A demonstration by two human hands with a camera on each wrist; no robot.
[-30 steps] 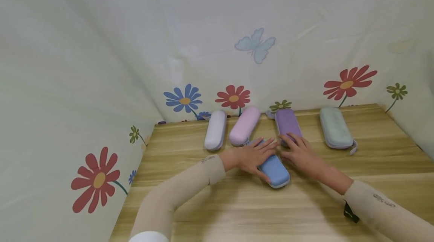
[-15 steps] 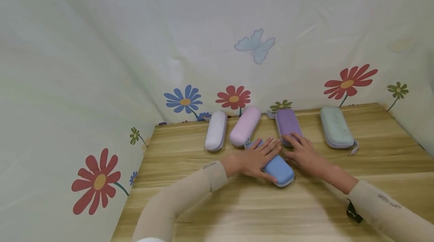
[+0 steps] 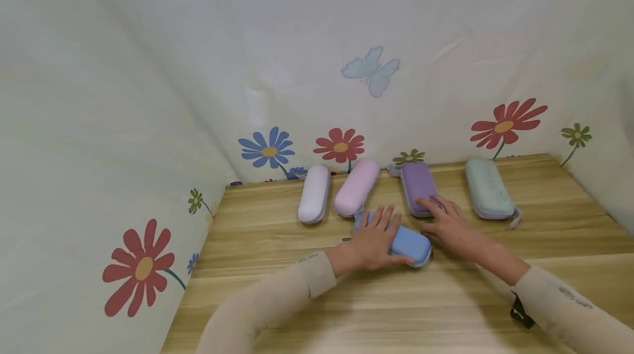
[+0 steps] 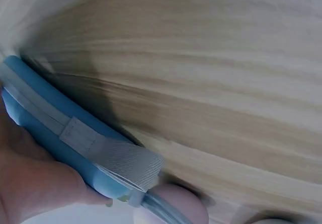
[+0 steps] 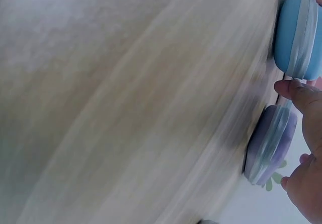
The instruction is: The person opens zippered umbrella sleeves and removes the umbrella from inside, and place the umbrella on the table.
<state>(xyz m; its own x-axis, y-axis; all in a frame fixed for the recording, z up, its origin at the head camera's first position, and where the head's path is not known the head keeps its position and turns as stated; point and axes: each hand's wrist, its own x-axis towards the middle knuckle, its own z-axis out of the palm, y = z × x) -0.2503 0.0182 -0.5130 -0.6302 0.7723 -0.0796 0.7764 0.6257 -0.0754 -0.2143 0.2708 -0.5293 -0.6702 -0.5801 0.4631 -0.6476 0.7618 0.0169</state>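
Note:
My left hand (image 3: 373, 241) lies across the top of a blue zip case (image 3: 412, 245), its fingers stretched out and the thumb along the near side. In the left wrist view, that case (image 4: 93, 128) shows a pale zip band and a grey ribbed strap (image 4: 118, 156). My right hand (image 3: 453, 230) has its fingertips over the near end of a purple zip case (image 3: 417, 180). Seen from the right wrist, the thumb (image 5: 297, 90) reaches between the two cases, its tip right at the blue case's zip edge.
Left of the purple case, a pink case (image 3: 358, 186) and a white case (image 3: 314, 194) lie along the back of the wooden table (image 3: 277, 244). A pale green case (image 3: 489, 188) with a wrist loop lies at the right. A flower-printed curtain (image 3: 297, 67) stands behind.
Under my left hand the blue case has turned, its near end swinging right and away from me. My right hand has shifted slightly rightward. The other cases stay put.

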